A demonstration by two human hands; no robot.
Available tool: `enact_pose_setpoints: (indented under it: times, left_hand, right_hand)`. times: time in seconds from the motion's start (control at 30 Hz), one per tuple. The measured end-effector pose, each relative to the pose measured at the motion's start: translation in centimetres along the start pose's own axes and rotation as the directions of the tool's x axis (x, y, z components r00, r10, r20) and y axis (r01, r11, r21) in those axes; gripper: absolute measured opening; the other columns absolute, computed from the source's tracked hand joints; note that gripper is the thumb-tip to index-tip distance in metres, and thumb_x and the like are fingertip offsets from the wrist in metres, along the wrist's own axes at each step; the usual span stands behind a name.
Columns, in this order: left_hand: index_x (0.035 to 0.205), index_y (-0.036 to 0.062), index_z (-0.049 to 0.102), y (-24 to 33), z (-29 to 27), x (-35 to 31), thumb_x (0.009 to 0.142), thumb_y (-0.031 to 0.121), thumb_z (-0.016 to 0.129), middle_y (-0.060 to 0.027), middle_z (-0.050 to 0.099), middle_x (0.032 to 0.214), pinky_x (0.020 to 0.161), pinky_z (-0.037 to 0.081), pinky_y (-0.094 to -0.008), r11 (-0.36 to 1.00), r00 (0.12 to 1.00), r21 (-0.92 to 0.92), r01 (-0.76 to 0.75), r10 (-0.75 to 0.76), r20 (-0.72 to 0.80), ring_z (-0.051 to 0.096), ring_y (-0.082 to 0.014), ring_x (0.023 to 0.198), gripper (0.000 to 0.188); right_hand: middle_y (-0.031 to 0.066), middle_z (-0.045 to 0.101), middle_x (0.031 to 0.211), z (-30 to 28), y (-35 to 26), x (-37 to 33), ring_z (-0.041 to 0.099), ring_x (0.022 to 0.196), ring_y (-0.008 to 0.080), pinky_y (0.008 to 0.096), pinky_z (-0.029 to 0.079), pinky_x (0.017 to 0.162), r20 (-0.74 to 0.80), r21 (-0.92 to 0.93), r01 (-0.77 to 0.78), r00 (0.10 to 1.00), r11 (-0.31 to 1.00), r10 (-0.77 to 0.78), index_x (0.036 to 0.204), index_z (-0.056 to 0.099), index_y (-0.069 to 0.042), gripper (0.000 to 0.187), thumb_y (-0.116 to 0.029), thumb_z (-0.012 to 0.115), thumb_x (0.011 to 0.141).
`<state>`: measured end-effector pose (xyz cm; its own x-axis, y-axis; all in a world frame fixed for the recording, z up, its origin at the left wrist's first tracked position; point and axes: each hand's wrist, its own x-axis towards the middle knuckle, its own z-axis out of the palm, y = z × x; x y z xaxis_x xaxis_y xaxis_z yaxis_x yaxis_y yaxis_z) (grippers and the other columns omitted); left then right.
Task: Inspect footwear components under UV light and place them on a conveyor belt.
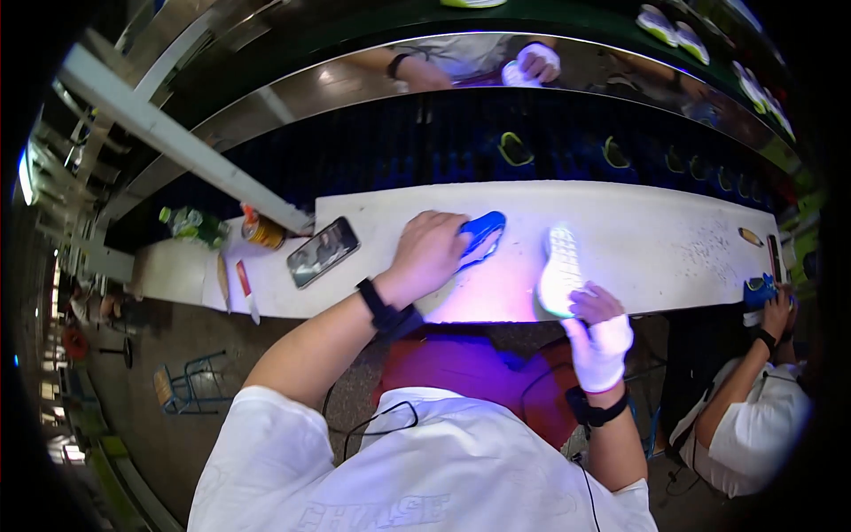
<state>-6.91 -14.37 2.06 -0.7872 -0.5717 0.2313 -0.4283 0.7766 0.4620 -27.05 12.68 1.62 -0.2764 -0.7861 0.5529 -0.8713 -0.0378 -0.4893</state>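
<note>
Gripped blue shoe upper in left hand, white sole in right hand

Closed left-hand fingers over the near side of the upper, but could not tell how tightly. Pinched the sole by its near end in the right hand's bare fingers and pointed its other end away from that hand. Held both pieces between the hands, apart from each other, in a purple-white glow over the white board. Wore a white glove on the right hand, a black band on the left wrist. Had a dark phone just left of the left hand; farther left, an orange can, a green bottle and a red-handled knife. Saw lime-rimmed shoes in a dark row beyond both hands. Also saw, well right of the right hand, a co-worker with both hands at a blue shoe
</note>
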Motion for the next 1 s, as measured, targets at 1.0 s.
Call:
enact_pose_setpoints:
  times: [1.0]
  left_hand:
    - [0.124, 0.0026, 0.054, 7.9, 0.4, -10.0, 0.107, 0.001, 0.061, -0.0364, 0.055, 0.154, 0.124, 0.04, -0.0535, 0.582, 0.986, -0.796, -0.164, 0.108, -0.124, 0.052, -0.046, 0.15, 0.018]
  right_hand:
    - [0.0306, 0.062, 0.148, 5.6, -7.6, 0.0, 0.064, 0.135, 0.036, 0.0458, 0.054, 0.111, 0.175, 0.943, -0.281, 0.875, 0.179, 0.451, 0.1, 0.062, 0.0, 0.031, -0.008, 0.089, 0.088]
